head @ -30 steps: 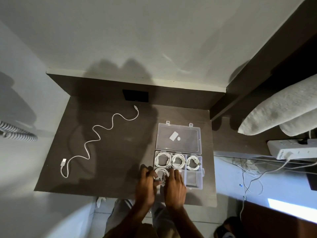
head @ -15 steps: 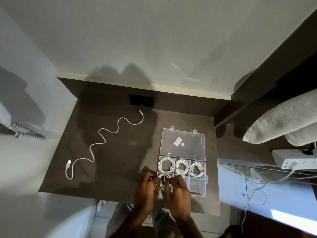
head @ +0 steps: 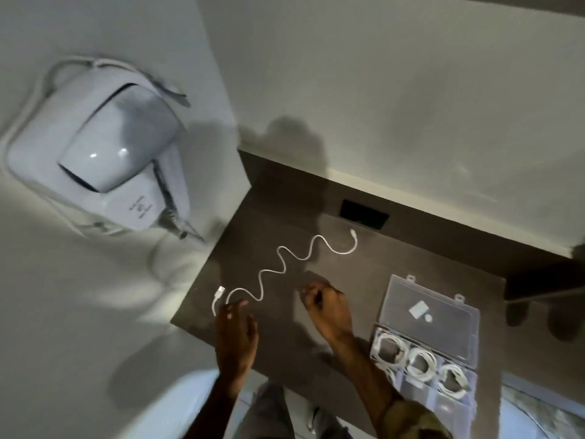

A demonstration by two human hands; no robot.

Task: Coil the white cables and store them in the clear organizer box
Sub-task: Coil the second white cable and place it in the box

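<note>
A loose white cable (head: 281, 267) snakes across the dark tabletop (head: 395, 255), its USB plug at the near left end. My left hand (head: 235, 331) hovers just beside that plug end, fingers spread, holding nothing. My right hand (head: 327, 308) is over the table's middle, fingers loosely curled, empty. The clear organizer box (head: 465, 397) lies open at the right, lid (head: 443, 315) flat behind it. Three coiled white cables (head: 419, 364) fill its back compartments; a fourth coil peeks out in front, partly hidden by my right forearm.
A white wall-mounted hair dryer (head: 117, 153) with a coiled cord hangs on the left wall beside the table. A black socket panel (head: 364, 214) sits at the table's back. White walls close in the back and left.
Both hands have left the organizer box and moved left toward the loose cable. The camera has swung left, bringing the hair dryer into view.
</note>
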